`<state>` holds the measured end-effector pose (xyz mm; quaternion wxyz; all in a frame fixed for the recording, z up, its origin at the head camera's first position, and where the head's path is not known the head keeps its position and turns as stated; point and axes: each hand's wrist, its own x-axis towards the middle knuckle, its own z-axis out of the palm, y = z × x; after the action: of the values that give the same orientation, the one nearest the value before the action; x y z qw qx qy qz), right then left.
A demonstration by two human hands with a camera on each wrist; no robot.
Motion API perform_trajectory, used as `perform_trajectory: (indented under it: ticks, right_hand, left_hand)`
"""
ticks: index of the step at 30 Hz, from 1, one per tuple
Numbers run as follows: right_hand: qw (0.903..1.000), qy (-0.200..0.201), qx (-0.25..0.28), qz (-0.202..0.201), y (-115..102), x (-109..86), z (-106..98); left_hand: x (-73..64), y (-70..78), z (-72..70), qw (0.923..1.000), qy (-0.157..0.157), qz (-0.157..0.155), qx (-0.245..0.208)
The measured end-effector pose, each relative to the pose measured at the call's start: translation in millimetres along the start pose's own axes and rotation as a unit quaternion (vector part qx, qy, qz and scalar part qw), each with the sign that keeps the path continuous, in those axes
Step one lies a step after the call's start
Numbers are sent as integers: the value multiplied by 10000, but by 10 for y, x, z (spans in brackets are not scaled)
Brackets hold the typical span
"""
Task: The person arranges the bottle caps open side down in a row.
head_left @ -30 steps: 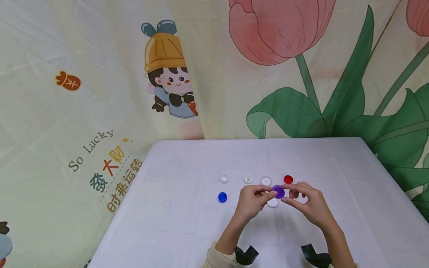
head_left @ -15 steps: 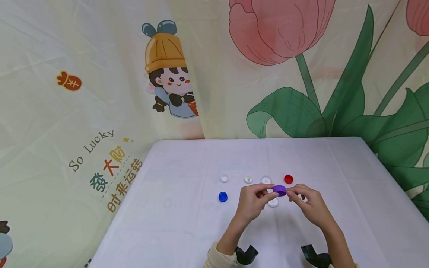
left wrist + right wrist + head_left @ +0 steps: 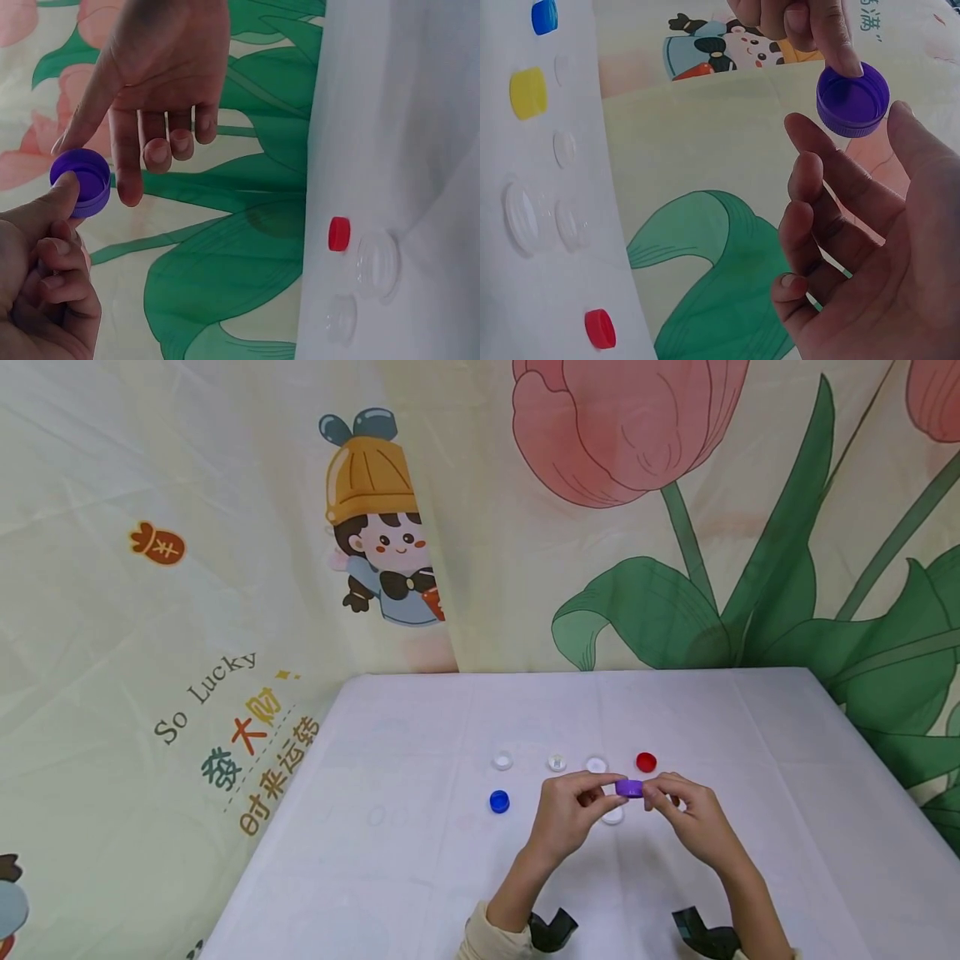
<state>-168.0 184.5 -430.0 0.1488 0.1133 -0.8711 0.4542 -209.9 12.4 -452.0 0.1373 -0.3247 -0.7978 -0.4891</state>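
My left hand pinches a purple plastic bottle cap above the table, its thumb on the rim in the left wrist view. In the right wrist view the hollow side of the purple cap shows. My right hand is at the cap's right edge. Seen from the right wrist, that hand has its thumb tip beside the cap, while its forefinger stands apart from the thumb. A clear cap lies below the hands, partly covered by the left one.
Behind the hands lie a red cap and several clear ones, such as this clear cap. A blue cap lies at left. A yellow cap shows only in the right wrist view. White cloth covers the table; a printed curtain hangs behind.
The purple cap has turned from its round face to its side edge in the head view and shifted slightly right. The right thumb and forefinger look closer together there.
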Motion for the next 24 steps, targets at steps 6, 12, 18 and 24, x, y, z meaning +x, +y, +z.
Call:
perform_trajectory:
  ticks: [6,12,18,24]
  right_hand:
    - [9999,-31,102,31,247,8,69]
    - [9998,-54,179,19,405,15,110]
    - [9996,-68,271,68,419,8,110]
    - [9996,-58,281,47,419,2,99]
  left_hand:
    - [-2,-14,8,9998,-58,151,67]
    - [-9,-32,21,9994,-67,271,184]
    - [-14,-29,24,9997,-143,150,92]
    - [-19,-30,28,9996,-156,181,120]
